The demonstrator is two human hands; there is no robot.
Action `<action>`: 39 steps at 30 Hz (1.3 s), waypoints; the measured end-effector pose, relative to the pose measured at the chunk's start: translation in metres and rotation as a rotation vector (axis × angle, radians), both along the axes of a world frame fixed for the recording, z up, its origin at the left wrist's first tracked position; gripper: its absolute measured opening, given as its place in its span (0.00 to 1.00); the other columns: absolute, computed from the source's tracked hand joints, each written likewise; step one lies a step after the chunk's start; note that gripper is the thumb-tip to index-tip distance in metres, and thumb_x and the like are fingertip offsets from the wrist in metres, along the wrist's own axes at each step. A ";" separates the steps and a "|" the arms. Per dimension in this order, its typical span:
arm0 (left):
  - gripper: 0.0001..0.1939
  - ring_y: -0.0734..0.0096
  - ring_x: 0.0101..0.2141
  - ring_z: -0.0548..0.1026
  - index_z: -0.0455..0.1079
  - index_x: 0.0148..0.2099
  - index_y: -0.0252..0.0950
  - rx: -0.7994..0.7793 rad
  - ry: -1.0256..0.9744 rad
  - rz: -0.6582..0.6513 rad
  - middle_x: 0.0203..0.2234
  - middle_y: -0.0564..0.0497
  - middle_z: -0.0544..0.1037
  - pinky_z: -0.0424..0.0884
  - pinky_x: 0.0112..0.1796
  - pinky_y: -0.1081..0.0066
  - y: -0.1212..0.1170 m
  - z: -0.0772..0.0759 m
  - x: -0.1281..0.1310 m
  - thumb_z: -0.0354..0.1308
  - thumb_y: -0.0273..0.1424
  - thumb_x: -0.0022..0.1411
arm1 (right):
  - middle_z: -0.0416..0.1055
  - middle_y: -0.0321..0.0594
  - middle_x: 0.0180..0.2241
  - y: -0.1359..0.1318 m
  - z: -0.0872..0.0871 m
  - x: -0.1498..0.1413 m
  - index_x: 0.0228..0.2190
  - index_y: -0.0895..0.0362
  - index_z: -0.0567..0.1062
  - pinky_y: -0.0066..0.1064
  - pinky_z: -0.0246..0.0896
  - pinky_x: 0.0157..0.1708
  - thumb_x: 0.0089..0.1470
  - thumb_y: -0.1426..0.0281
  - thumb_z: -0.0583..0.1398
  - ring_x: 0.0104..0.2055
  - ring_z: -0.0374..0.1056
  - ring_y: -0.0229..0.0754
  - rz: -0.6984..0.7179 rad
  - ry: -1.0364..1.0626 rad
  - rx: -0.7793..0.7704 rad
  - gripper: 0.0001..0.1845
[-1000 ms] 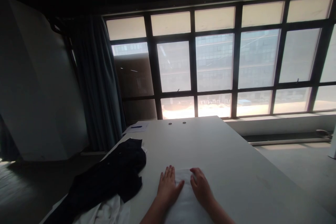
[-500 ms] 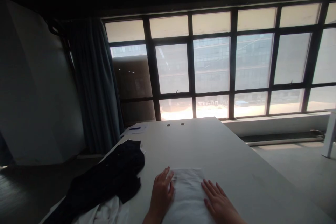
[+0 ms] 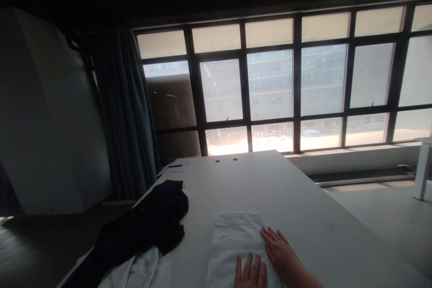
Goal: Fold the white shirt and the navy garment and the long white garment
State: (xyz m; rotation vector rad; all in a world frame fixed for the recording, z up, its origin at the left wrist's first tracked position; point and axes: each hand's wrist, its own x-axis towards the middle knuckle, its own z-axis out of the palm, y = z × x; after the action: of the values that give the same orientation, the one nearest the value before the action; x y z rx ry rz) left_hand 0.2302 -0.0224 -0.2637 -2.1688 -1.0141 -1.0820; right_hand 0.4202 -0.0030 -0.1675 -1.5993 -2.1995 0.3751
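Observation:
A folded white cloth (image 3: 224, 243) lies flat on the white table in front of me, with some soft wrinkles across it. My left hand (image 3: 250, 273) rests palm down on its lower part, fingers stretched and slightly apart; the frame's bottom edge cuts off the rest of that hand. Along the cloth's right edge lies my right hand (image 3: 278, 247), flat and open, fingertips pointing up and left. The near end of the cloth runs out of view.
To the left, a heap of dark clothing (image 3: 145, 220) lies on the white table (image 3: 290, 198), with crumpled white fabric (image 3: 140, 272) beside it. Paper with a pen (image 3: 175, 166) sits at the far left corner. Windows and a curtain (image 3: 124, 112) stand beyond.
My left hand has moved from the cloth's upper left edge down and right onto its lower part. My right hand stays at the right edge, nearly unmoved.

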 end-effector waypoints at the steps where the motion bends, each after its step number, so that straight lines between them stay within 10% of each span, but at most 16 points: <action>1: 0.12 0.56 0.45 0.82 0.75 0.51 0.50 -0.014 0.016 -0.008 0.45 0.50 0.85 0.75 0.53 0.55 0.002 0.000 -0.005 0.62 0.33 0.66 | 0.59 0.42 0.67 -0.001 0.004 -0.001 0.65 0.52 0.66 0.48 0.41 0.71 0.63 0.68 0.50 0.70 0.53 0.49 0.001 -0.017 -0.001 0.30; 13: 0.05 0.66 0.43 0.82 0.73 0.46 0.44 -0.091 0.108 -0.268 0.41 0.54 0.84 0.74 0.54 0.66 -0.025 0.052 -0.067 0.56 0.31 0.69 | 0.76 0.50 0.44 -0.044 0.038 -0.036 0.40 0.59 0.81 0.42 0.56 0.55 0.54 0.81 0.53 0.52 0.69 0.52 -0.257 -0.272 0.138 0.19; 24: 0.36 0.62 0.56 0.76 0.72 0.54 0.44 -0.417 0.149 -0.140 0.55 0.51 0.79 0.70 0.59 0.62 -0.045 0.115 -0.114 0.52 0.16 0.42 | 0.71 0.45 0.47 -0.055 0.020 -0.030 0.37 0.56 0.76 0.40 0.54 0.56 0.50 0.80 0.53 0.53 0.64 0.49 -0.249 -0.085 0.195 0.16; 33: 0.23 0.60 0.51 0.79 0.76 0.46 0.42 -0.475 -0.071 -0.195 0.45 0.48 0.83 0.71 0.57 0.53 -0.038 0.140 -0.119 0.49 0.18 0.56 | 0.67 0.43 0.59 -0.062 0.027 -0.034 0.51 0.51 0.74 0.46 0.49 0.64 0.41 0.74 0.57 0.62 0.60 0.53 0.040 0.078 0.222 0.32; 39: 0.17 0.59 0.43 0.80 0.76 0.46 0.39 -0.434 -0.396 -0.270 0.41 0.43 0.81 0.77 0.45 0.60 -0.046 0.147 -0.130 0.46 0.36 0.72 | 0.69 0.47 0.59 -0.037 0.014 -0.008 0.48 0.54 0.77 0.45 0.54 0.64 0.45 0.71 0.59 0.62 0.62 0.52 -0.091 0.292 0.226 0.26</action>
State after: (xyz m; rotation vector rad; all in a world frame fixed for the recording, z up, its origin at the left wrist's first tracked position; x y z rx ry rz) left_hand 0.0997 -0.0683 -0.1168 -2.5500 -1.2447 -1.5861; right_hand 0.4120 -0.0402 -0.1534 -1.4189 -1.8713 0.2993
